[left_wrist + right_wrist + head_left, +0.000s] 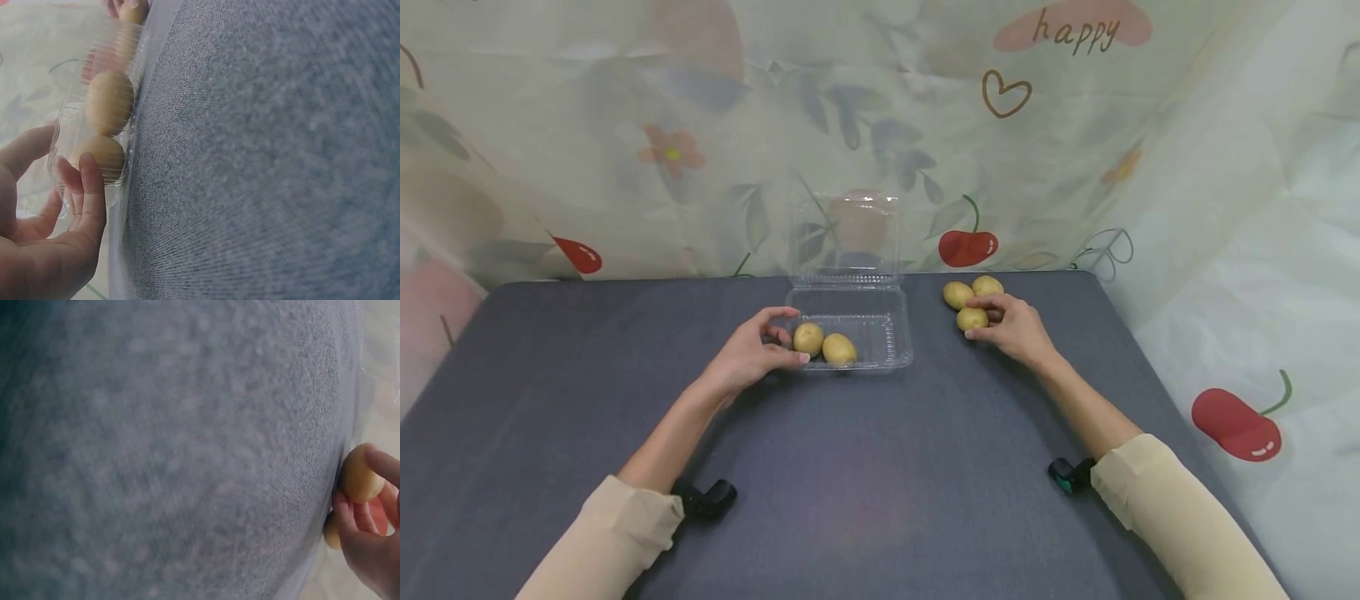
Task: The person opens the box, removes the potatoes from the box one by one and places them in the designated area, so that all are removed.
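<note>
A clear plastic clamshell box [880, 337] stands with its lid [846, 237] raised at the back. Inside its left half lie two small yellow potatoes [839, 349], side by side. My left hand [752, 346] holds the box by its left end, thumb at the front corner; the left wrist view shows fingers [94, 194] against the clear wall. To the right of the box, my right hand [1017, 332] pinches a potato [972, 320] between thumb and fingers, at table level. Just behind it sit two more potatoes [957, 295], partly covered by the fingers.
A dark grey cloth covers the table [865, 467]. Behind it hangs a printed curtain [700, 100], close to the raised lid, and another stretch of curtain runs along the right side. Black wrist cameras [709, 500] sit on both forearms.
</note>
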The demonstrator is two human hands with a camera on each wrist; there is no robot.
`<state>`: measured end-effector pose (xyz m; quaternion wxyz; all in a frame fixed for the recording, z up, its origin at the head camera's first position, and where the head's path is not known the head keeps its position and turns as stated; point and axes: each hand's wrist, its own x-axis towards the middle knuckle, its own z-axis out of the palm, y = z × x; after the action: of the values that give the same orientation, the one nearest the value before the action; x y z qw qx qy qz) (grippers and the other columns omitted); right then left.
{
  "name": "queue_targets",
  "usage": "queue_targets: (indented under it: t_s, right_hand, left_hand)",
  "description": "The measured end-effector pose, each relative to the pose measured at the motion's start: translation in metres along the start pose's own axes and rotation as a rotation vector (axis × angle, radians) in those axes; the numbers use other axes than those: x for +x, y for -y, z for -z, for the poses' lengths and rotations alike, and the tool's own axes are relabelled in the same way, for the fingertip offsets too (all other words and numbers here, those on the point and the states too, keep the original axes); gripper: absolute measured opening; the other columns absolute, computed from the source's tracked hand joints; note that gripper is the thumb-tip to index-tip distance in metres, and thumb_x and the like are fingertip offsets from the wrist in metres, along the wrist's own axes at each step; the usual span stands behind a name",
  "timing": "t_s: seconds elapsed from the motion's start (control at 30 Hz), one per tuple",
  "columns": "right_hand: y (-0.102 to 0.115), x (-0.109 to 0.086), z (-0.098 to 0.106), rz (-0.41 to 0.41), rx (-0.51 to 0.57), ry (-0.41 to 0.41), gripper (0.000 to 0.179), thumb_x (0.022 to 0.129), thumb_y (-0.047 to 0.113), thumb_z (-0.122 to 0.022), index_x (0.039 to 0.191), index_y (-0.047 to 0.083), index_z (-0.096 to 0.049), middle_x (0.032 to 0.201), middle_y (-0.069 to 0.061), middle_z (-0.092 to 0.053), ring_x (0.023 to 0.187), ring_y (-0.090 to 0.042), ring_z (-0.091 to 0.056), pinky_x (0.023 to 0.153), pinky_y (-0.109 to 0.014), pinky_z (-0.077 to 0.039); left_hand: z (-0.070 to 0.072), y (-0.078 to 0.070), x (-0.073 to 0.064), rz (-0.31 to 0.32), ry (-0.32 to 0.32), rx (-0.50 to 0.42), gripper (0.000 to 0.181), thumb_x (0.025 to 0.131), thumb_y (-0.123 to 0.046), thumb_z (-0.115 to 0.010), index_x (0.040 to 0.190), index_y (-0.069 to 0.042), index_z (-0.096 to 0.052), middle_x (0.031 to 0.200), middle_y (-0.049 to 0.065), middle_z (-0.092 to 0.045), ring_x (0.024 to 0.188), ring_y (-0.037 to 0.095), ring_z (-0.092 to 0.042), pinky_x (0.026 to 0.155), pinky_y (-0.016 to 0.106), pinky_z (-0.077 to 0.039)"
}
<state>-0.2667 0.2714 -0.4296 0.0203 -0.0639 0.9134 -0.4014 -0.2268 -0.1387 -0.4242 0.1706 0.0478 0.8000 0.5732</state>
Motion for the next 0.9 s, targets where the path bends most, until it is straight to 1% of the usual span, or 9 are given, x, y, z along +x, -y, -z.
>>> queue_targets:
  t_s: [0.1,0.17,0.27,0.4,0.5,0.73,0.9]
  right_hand:
    - [-0.0001,0.0003,-0.0014,-0.009,0.006,0.000,0.047,0.081,0.016,-0.085,0.125,0.010,-0.068,0.131,-0.011,-0.061,0.114,-0.025,-0.064,0.085,-0.034,-0.053]
    - [-0.0003,0.0000,-0.0019,-0.014,0.011,0.001,0.048,0.081,0.017,-0.085,0.125,0.010,-0.068,0.130,-0.011,-0.061,0.113,-0.025,-0.065,0.085,-0.033,-0.053]
    - [-0.0002,-0.0001,-0.0023,-0.025,0.028,0.006,0.048,0.081,0.017,-0.084,0.126,0.009,-0.067,0.131,-0.011,-0.060,0.113,-0.024,-0.064,0.082,-0.028,-0.053]
    - [0.0004,0.0000,-0.0026,-0.033,0.068,0.026,0.048,0.083,0.015,-0.083,0.127,0.008,-0.066,0.132,-0.012,-0.059,0.114,-0.024,-0.064,0.078,-0.020,-0.051]
    - [0.0005,-0.0009,-0.0017,-0.032,0.092,0.030,0.047,0.084,0.016,-0.082,0.128,0.007,-0.066,0.132,-0.013,-0.059,0.115,-0.025,-0.063,0.077,-0.017,-0.050]
    - [0.0002,-0.0006,0.0006,-0.016,0.128,0.002,0.043,0.086,0.019,-0.080,0.126,0.007,-0.067,0.127,-0.012,-0.065,0.115,-0.024,-0.063,0.077,-0.016,-0.049]
    - [0.0027,-0.0007,0.0016,0.020,0.127,-0.047,0.040,0.087,0.021,-0.080,0.122,0.006,-0.069,0.121,-0.010,-0.068,0.111,-0.023,-0.065,0.079,-0.018,-0.050]
  left_hand:
    - [0.0000,0.0001,-0.0001,0.002,-0.007,0.011,0.074,0.085,-0.015,-0.080,0.148,-0.016,-0.040,0.107,0.012,-0.048,0.087,0.027,-0.058,0.075,0.038,-0.048]
    - [0.0000,0.0000,0.0001,0.000,-0.012,0.021,0.073,0.085,-0.016,-0.080,0.147,-0.017,-0.041,0.106,0.012,-0.049,0.088,0.027,-0.056,0.075,0.039,-0.048]
    - [-0.0001,0.0000,0.0005,-0.002,-0.015,0.029,0.073,0.085,-0.017,-0.080,0.147,-0.017,-0.041,0.104,0.012,-0.051,0.086,0.027,-0.053,0.074,0.038,-0.047]
    - [0.0001,0.0009,0.0006,0.000,-0.012,0.009,0.073,0.085,-0.016,-0.080,0.147,-0.017,-0.040,0.101,0.011,-0.051,0.084,0.027,-0.053,0.072,0.038,-0.048]
    - [0.0000,0.0011,0.0005,-0.004,-0.006,0.007,0.074,0.085,-0.016,-0.080,0.147,-0.017,-0.040,0.100,0.011,-0.051,0.082,0.026,-0.054,0.073,0.037,-0.048]
    - [0.0003,0.0009,0.0008,-0.001,-0.005,0.014,0.075,0.086,-0.018,-0.080,0.148,-0.016,-0.039,0.100,0.011,-0.051,0.082,0.025,-0.055,0.073,0.037,-0.048]
    - [0.0005,0.0010,0.0003,-0.002,-0.007,0.021,0.075,0.086,-0.019,-0.080,0.148,-0.016,-0.039,0.101,0.011,-0.051,0.083,0.026,-0.055,0.073,0.038,-0.048]
